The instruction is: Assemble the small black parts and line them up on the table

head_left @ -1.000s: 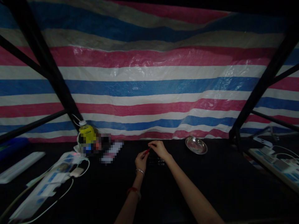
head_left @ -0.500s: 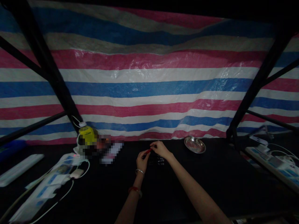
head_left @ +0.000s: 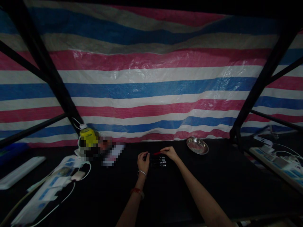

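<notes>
My right hand (head_left: 170, 153) pinches one end of a slim red pen-like stick (head_left: 157, 153), which points left over the black table. Just left of it, my left hand (head_left: 143, 161) is closed in a pinch. Something small and dark shows at its fingertips, too dim to make out. Between and below the hands lies a row of several dark pen-like sticks (head_left: 162, 162) with shiny ends toward the right. A bracelet circles my left wrist, and a reddish band sits farther up that forearm.
A round metal dish (head_left: 197, 146) stands at the back right. To the left are a power strip (head_left: 50, 189) with cables, a yellow bottle (head_left: 88, 136) and blurred items. Another power strip (head_left: 278, 160) lies far right. Striped sheeting (head_left: 151, 91) hangs behind the black table (head_left: 99, 195).
My hands have come apart. The right hand has moved right with the red stick, away from the left hand's fingertips. More of the row of dark sticks now shows.
</notes>
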`<state>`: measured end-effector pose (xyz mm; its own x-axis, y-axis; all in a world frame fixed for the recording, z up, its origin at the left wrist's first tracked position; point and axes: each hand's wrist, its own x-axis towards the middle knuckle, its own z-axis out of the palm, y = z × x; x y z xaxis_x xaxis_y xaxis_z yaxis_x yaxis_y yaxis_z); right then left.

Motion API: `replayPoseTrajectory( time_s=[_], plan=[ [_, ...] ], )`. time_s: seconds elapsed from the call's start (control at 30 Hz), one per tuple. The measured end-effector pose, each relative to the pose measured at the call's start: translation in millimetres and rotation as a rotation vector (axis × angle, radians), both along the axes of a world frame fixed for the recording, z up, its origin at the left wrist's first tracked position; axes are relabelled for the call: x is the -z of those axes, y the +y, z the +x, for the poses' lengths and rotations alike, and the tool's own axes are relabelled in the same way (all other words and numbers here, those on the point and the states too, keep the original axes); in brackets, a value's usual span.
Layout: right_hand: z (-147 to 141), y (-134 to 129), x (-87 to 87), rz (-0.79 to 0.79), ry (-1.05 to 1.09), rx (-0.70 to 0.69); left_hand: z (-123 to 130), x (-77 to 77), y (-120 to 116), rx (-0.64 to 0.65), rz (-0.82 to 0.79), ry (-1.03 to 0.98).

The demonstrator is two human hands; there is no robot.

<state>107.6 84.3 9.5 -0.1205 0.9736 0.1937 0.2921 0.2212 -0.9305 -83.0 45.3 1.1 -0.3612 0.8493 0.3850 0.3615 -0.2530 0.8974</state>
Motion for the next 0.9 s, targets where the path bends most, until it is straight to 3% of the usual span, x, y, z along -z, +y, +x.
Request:
replayPoseTrajectory(
  time_s=[0.2, 0.6, 0.8, 0.9],
  plan=[
    [1.1, -2.0, 15.4, -0.014, 0.002, 0.007, -0.9, 1.6, 0.5, 0.019, -0.022, 0.029],
    [-4.5, -4.3, 15.9, 0.023, -0.014, 0.042, 2.0, 6.4, 0.1, 0.066, -0.054, 0.324],
    [-6.5, -26.8, 14.8, 0.122, -0.042, 0.178, 8.9, -5.0, -11.1, 0.230, -0.199, 0.614],
    [-5.9, -40.2, 16.2, 0.226, -0.164, 0.221, 12.4, -5.9, -13.2, 0.273, -0.221, 0.727]
  ],
)
